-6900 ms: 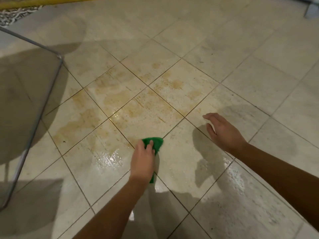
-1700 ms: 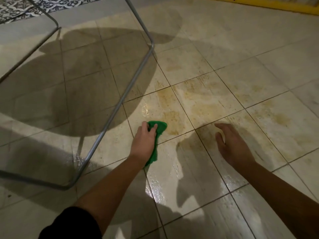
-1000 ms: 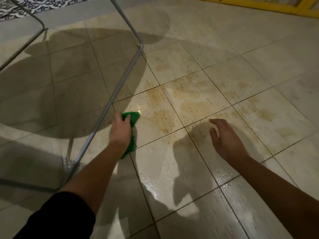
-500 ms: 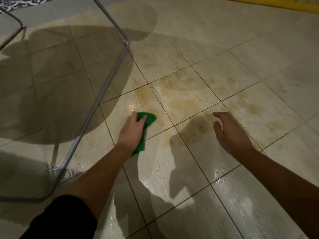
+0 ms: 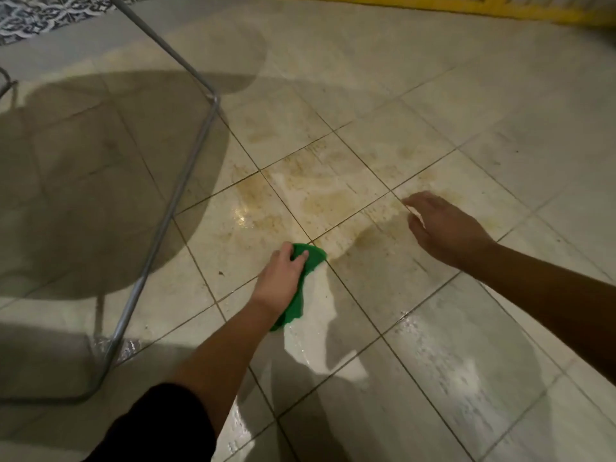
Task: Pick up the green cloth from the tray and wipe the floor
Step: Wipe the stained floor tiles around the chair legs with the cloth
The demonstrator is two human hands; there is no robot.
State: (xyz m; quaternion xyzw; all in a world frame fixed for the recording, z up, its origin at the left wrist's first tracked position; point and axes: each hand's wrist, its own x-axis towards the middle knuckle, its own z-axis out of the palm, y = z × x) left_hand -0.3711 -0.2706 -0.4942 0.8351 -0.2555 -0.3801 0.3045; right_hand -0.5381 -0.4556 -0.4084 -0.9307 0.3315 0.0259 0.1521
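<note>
Far left, top corner: edge of a patterned rug (image 5: 50,15). Below it a bent metal tube frame (image 5: 180,181) stands on the floor (image 5: 500,378) and throws a broad round shadow over the left tiles. What it belongs to is out of view.

Left of centre: left hand (image 5: 283,278), arm reaching in from a dark sleeve. Grip clenched over the green cloth (image 5: 308,261), fingers curled over its bunched front edge, palm bearing down. The cloth lies flat on the floor under the hand, one tail trailing back beside the wrist. Likely held this way so the weight of the arm goes into the wipe.

Just ahead of the cloth: brownish stains (image 5: 320,198) spread over several tiles and along the grout lines, with a wet glint among them. The cloth sits at their near edge, so the wiping looks well begun but unfinished. Tiles nearer the person shine wet and look paler.

Right of centre: right hand (image 5: 446,228), grip released, fingers loosely spread and holding nothing, low over the stained tile. Probably there for balance; contact with the floor cannot be told.

Top right: a yellow rail (image 5: 466,8) along the floor's far edge. No tray in view.
</note>
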